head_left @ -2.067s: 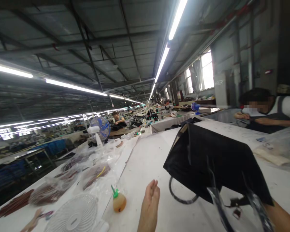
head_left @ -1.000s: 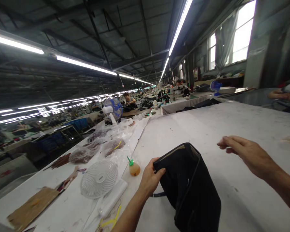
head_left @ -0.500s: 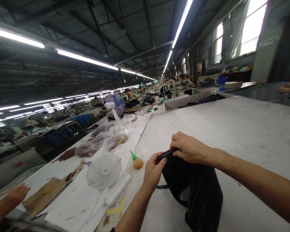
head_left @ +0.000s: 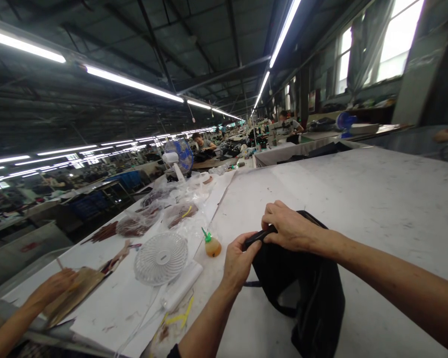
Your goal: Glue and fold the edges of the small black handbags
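A black bag (head_left: 318,293), soft and with an opening in its side, hangs from my hands over the white table. My left hand (head_left: 239,262) pinches one end of its dark rolled upper edge between thumb and fingers. Close beside it, my right hand (head_left: 289,227) grips the same edge from above, fingers bent over it. A thin dark strap sticks out to the left below my left hand. Part of the edge is hidden under my right fingers. Left of my hands stands a small bottle (head_left: 212,247) with a green nozzle and amber liquid.
A white fan (head_left: 161,258) lies left of the bottle. Behind it are plastic bags (head_left: 179,214) with brown strips and a blue fan (head_left: 182,158). A co-worker's hand (head_left: 56,283) is over a brown piece (head_left: 80,291) at far left. The white table (head_left: 377,199) extends right.
The bag has shifted slightly, and more of its rim shows behind my right hand. My hands keep their grip. The co-worker's hand has moved right onto the brown piece.
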Action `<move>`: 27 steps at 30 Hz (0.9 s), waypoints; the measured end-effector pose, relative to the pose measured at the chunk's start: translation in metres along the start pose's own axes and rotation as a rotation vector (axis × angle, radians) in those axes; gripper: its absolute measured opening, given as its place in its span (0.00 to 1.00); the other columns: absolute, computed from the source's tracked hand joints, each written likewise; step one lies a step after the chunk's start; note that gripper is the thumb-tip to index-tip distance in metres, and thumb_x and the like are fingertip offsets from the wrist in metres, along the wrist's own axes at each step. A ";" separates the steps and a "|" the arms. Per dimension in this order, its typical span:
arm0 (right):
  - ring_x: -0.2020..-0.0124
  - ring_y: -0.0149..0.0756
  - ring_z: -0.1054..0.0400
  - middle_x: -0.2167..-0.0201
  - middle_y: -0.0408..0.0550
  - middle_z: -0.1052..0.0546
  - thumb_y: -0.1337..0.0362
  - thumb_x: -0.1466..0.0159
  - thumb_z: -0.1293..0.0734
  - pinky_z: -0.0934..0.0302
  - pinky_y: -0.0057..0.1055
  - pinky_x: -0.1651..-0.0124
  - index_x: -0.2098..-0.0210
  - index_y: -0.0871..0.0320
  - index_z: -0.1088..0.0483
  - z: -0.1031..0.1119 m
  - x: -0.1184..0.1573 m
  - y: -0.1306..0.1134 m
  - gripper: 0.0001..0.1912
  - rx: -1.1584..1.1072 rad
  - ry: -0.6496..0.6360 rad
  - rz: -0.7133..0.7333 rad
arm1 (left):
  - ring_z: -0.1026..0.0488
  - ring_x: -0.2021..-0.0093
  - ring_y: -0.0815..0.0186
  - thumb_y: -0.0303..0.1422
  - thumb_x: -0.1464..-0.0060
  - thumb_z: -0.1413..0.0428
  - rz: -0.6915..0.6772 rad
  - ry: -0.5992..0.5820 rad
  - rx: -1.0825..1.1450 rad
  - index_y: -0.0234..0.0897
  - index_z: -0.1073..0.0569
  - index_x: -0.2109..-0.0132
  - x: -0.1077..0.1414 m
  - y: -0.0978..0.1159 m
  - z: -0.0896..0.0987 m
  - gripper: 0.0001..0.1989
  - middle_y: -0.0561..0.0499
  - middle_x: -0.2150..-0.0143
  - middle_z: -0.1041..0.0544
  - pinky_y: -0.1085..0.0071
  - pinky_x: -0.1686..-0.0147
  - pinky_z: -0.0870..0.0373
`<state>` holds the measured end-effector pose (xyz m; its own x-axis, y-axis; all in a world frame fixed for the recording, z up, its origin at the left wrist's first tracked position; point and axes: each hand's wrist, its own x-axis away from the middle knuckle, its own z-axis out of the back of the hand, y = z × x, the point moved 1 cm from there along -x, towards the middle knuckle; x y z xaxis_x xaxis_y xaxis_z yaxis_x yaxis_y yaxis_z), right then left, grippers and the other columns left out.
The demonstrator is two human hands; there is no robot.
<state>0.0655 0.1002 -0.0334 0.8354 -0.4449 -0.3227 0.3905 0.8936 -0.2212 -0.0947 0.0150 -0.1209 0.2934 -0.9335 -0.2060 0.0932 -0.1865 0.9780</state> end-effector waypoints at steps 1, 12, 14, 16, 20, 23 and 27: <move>0.56 0.44 0.39 0.63 0.50 0.29 0.64 0.43 0.30 0.43 0.35 0.56 0.67 0.57 0.27 0.000 0.001 0.000 0.05 0.004 0.001 -0.009 | 0.24 0.55 0.61 0.37 0.48 0.38 0.002 0.003 -0.007 0.36 0.24 0.52 0.000 0.000 0.000 0.16 0.47 0.55 0.19 0.67 0.52 0.30; 0.58 0.43 0.38 0.66 0.47 0.26 0.59 0.39 0.32 0.45 0.35 0.60 0.73 0.55 0.26 0.005 0.009 0.006 0.09 0.027 -0.075 -0.037 | 0.25 0.58 0.63 0.36 0.49 0.38 0.026 0.011 -0.027 0.36 0.23 0.54 0.003 0.006 -0.003 0.15 0.47 0.58 0.19 0.70 0.55 0.30; 0.57 0.42 0.38 0.65 0.47 0.26 0.61 0.38 0.33 0.45 0.35 0.59 0.73 0.55 0.26 0.005 0.007 0.006 0.08 0.050 -0.067 -0.027 | 0.25 0.59 0.65 0.37 0.49 0.38 0.034 0.008 -0.019 0.35 0.23 0.55 0.003 0.007 -0.003 0.15 0.48 0.59 0.19 0.71 0.57 0.30; 0.58 0.41 0.38 0.66 0.47 0.26 0.63 0.37 0.33 0.45 0.34 0.60 0.74 0.56 0.27 0.005 0.005 0.004 0.10 0.068 -0.053 -0.029 | 0.25 0.62 0.66 0.37 0.49 0.38 0.047 0.004 -0.006 0.35 0.22 0.56 0.004 0.007 -0.004 0.14 0.48 0.61 0.19 0.73 0.59 0.31; 0.59 0.41 0.38 0.65 0.48 0.26 0.62 0.38 0.33 0.45 0.34 0.59 0.75 0.57 0.27 0.005 0.004 0.001 0.11 0.088 -0.035 -0.057 | 0.26 0.65 0.68 0.38 0.50 0.37 0.077 0.010 0.012 0.34 0.21 0.57 0.005 0.008 -0.006 0.15 0.49 0.64 0.19 0.74 0.63 0.32; 0.59 0.40 0.38 0.63 0.49 0.27 0.62 0.38 0.33 0.45 0.34 0.59 0.75 0.57 0.27 0.006 0.005 -0.001 0.11 0.103 -0.030 -0.075 | 0.27 0.66 0.68 0.38 0.51 0.36 0.085 0.021 0.021 0.34 0.21 0.58 0.005 0.007 -0.006 0.15 0.49 0.65 0.19 0.74 0.63 0.32; 0.59 0.40 0.38 0.64 0.47 0.26 0.62 0.37 0.34 0.46 0.35 0.61 0.76 0.57 0.28 0.006 0.005 -0.002 0.11 0.123 -0.031 -0.086 | 0.27 0.67 0.67 0.38 0.51 0.37 0.081 0.037 0.013 0.34 0.21 0.58 0.004 0.006 -0.007 0.15 0.49 0.66 0.20 0.73 0.64 0.33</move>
<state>0.0716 0.0962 -0.0290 0.8077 -0.5195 -0.2788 0.5035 0.8538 -0.1321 -0.0863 0.0126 -0.1165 0.3346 -0.9338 -0.1269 0.0554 -0.1150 0.9918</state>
